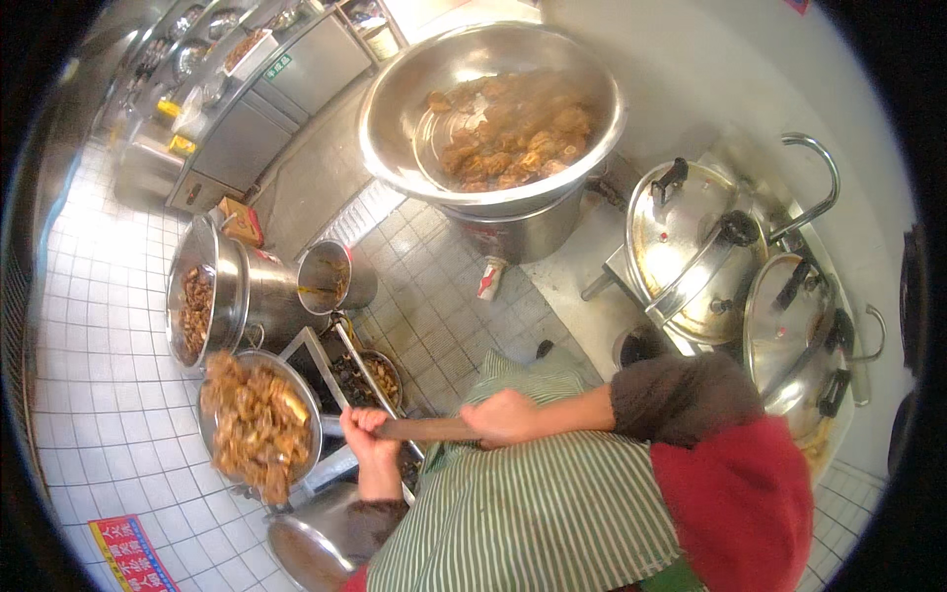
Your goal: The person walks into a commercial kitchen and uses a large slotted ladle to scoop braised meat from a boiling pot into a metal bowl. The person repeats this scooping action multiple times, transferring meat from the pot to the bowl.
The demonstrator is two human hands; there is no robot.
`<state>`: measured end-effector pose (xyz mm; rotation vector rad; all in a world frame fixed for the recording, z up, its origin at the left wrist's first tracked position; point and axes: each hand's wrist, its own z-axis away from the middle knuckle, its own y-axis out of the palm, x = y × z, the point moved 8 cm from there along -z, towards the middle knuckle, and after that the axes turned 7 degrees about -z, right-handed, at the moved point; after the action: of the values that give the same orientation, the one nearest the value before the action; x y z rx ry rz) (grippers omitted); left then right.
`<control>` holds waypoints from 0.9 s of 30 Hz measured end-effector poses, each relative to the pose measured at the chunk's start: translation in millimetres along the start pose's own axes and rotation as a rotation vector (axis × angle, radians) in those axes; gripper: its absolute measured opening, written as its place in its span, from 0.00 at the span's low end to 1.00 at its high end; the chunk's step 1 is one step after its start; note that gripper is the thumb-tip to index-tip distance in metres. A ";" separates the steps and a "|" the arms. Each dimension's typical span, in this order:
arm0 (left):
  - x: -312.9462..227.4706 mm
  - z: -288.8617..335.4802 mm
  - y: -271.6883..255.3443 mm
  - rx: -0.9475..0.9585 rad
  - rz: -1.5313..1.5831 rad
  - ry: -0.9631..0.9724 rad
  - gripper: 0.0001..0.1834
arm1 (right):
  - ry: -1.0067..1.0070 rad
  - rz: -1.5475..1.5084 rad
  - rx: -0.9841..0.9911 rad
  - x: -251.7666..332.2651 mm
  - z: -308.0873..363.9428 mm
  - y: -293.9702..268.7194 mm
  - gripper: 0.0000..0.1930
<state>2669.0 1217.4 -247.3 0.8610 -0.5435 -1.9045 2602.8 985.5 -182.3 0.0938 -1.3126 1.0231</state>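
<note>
Both my hands grip a long wooden handle [424,430] held across the front of my green-and-white striped apron [538,508]. My left hand [372,439] is closed around its far end, close to the metal shaft; my right hand [506,414] is wrapped farther back along it. Beyond my left hand, a blurred heap of brown food pieces [254,424] rises over a round metal pan [314,403]. This food hides the tool's head, so I cannot tell its shape. One chunk hangs at the pan's lower rim.
Steel pots stand around me: a tall one [258,296] with brown pieces, a small one [360,281], and a large steaming basin [373,138] of brown chunks ahead. Lidded pots [681,212] stand at right beside curved taps [824,187]. A metal frame [301,345] is near my left hand.
</note>
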 end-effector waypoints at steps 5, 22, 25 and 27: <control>97.1 -53.5 98.9 0.121 -0.200 -0.212 0.21 | 0.208 -0.141 -0.211 -64.7 51.2 -49.5 0.15; 297.2 -192.1 249.8 0.081 -0.855 -0.608 0.17 | 0.364 -0.597 -0.767 -152.1 73.2 -157.1 0.15; 287.8 -214.6 269.3 0.072 -1.040 -0.494 0.13 | 0.355 -1.331 -0.531 -168.2 39.1 -155.3 0.11; 272.2 -226.5 286.3 0.052 -1.188 -0.360 0.10 | 0.178 -1.691 -0.395 -167.4 24.2 -159.0 0.10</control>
<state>2921.6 841.5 -293.6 0.9708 -0.2787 -3.1764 2705.1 784.3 -236.8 0.6535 -0.7872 -0.6484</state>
